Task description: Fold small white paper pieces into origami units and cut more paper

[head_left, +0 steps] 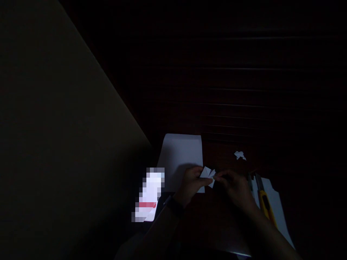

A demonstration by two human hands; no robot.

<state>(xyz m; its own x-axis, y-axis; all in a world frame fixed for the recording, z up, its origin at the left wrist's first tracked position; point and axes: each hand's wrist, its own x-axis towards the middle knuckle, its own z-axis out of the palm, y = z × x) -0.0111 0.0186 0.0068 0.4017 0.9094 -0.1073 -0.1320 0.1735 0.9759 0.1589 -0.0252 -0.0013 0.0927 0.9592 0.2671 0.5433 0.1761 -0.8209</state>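
Observation:
A small piece of folded white paper [206, 172], with several pointed flaps, is held between both hands above the dark table. My left hand [191, 182] grips it from the left, thumb laid across its lower part. My right hand [234, 186] pinches a flap at its right side with the fingertips. Under and behind my left hand lies a sheet of plain white paper [181, 150]. Another small folded paper figure [239, 155] rests on the table beyond my right hand. The dim light hides the finer creases.
A yellow utility knife [267, 207] lies on white paper [282, 216] to the right, beside my right forearm. At the left stands a lit screen [149, 195], blurred out. A pale wall [67, 126] rises on the left; the dark wooden table [211, 224] has a front edge near me.

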